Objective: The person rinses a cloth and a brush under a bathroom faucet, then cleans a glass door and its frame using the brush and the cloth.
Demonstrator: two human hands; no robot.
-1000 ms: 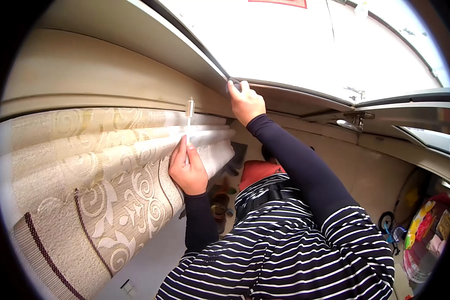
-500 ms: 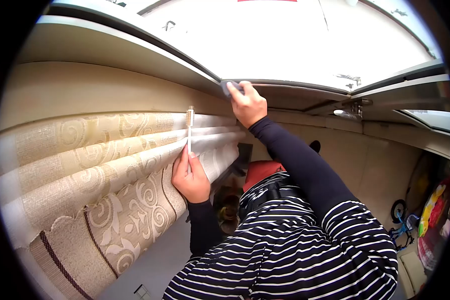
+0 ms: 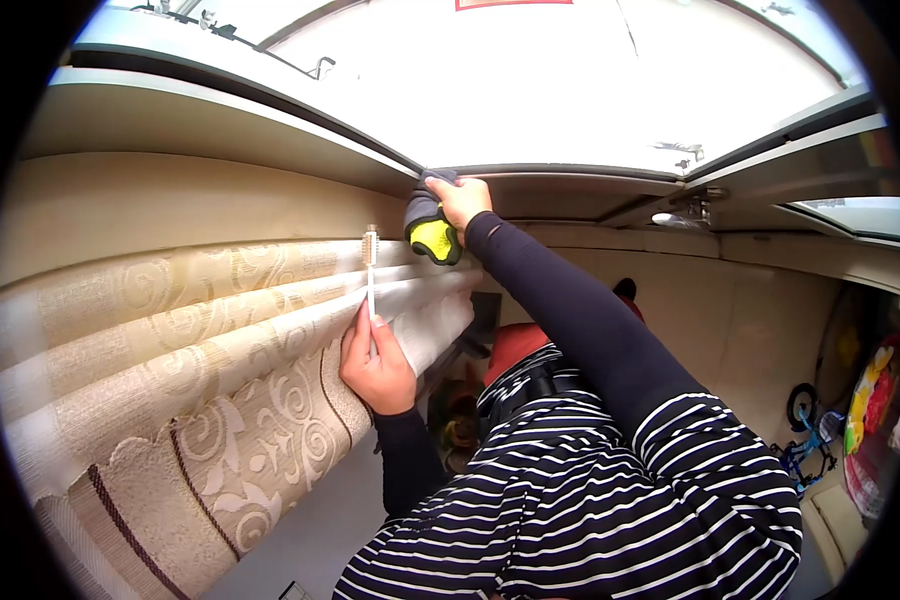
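My left hand (image 3: 378,368) is closed around the white handle of a small brush (image 3: 371,248). The brush stands bristle head up, in front of the patterned beige curtain (image 3: 250,410). My right hand (image 3: 466,205) is closed on a dark grey cloth (image 3: 422,206) with a bright yellow-green, black-edged part hanging below the fingers. Cloth and hand are at the window frame (image 3: 550,172), close to its inner edge; some of the fingers are hidden by the cloth.
A wide beige sill (image 3: 200,115) runs along the left. An open window sash with a handle (image 3: 685,215) reaches out at the right. Down at the lower right are a small blue bike (image 3: 815,430) and colourful items (image 3: 870,400).
My right hand has shifted slightly left and down in view, and the yellow-green part of the cloth now shows. My left hand still holds the brush in nearly the same place.
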